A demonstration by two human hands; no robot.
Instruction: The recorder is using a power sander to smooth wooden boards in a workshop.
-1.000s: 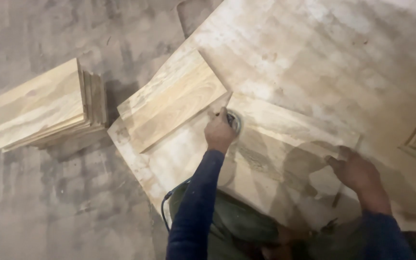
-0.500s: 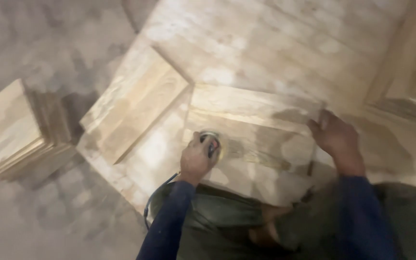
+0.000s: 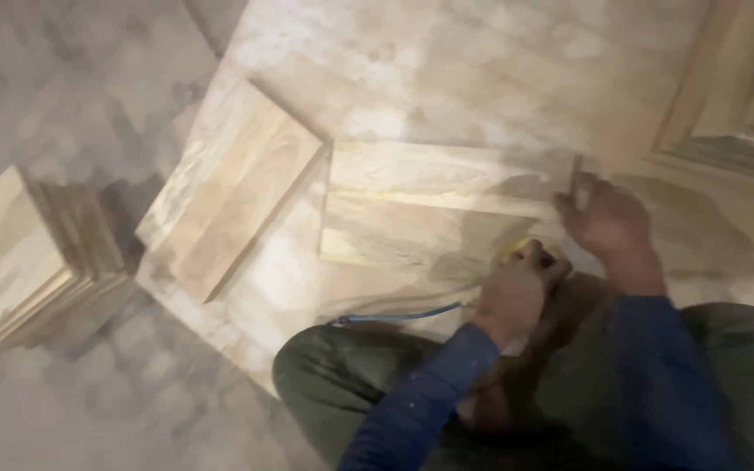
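L hand (image 3: 517, 292) clamped on small yellow power sander (image 3: 527, 253), near edge of pale rectangular wood panel (image 3: 429, 209). R hand (image 3: 608, 218) fingers apart, flat on panel's 3 o'clock end. Sanding looks midway imo; stacked wood boards (image 3: 19, 253) at 9 o'clock left.

The wooden panel (image 3: 429, 209) is pale tan with streaky brown grain and a yellowish edge. The stack of boards (image 3: 237, 187) beside it is light beige, as is the second stack (image 3: 19, 253) on the grey floor (image 3: 63, 87). The power tool (image 3: 530, 253) shows yellow; its cord (image 3: 394, 316) is blue. Sleeves are dark blue, trousers olive green.
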